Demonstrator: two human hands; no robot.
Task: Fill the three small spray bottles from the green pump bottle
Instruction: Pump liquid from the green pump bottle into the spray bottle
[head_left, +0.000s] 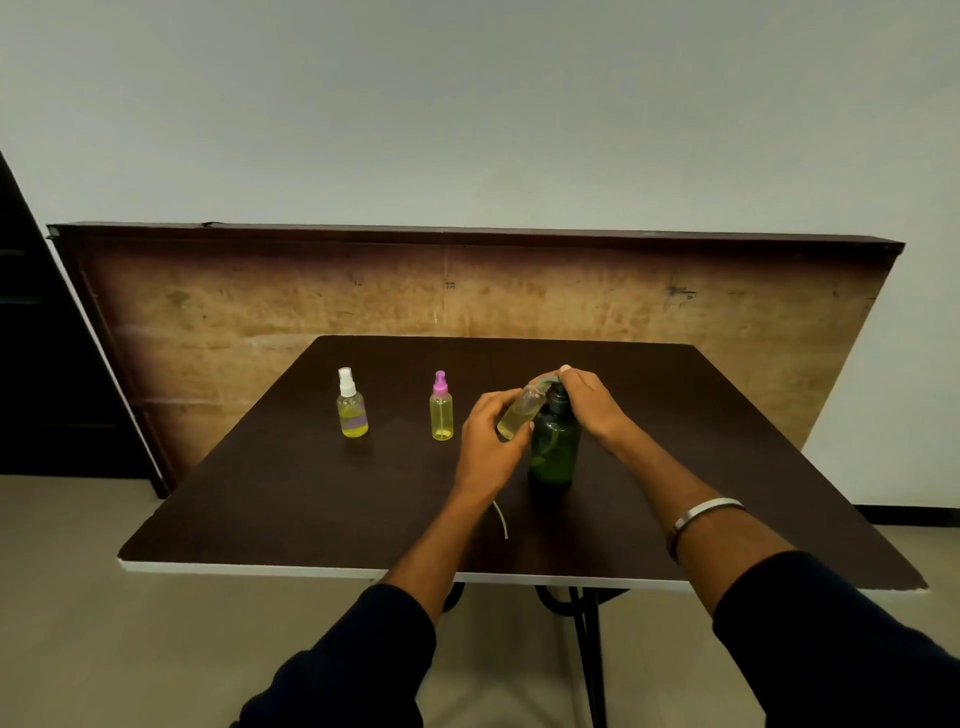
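Dark sleeves cover both forearms at the bottom of the view, and the right wrist carries a silver bangle (704, 512). Both arms reach over the near edge of the dark brown worktop (311, 493).

The left hand (485, 441) is curled around a small clear bottle (519, 413), which it holds tilted, with the open neck leaning toward the pump. This bottle has some pale yellow liquid in its lower part. The right hand (592, 400) is closed over the pump head of the green pump bottle (555, 452), with the fingers bent down on top; the nozzle itself is hidden under the fingers. The green pump bottle stands upright on the worktop, just beside the left hand.

A thin white tube (501, 519) lies on the worktop near the left wrist.

Further left, two small spray bottles stand upright and well apart: one with a pink cap (441, 408) and one with a white cap (352, 405). Both contain yellow liquid. The white-capped one has a purple band, but no writing can be read on any bottle.
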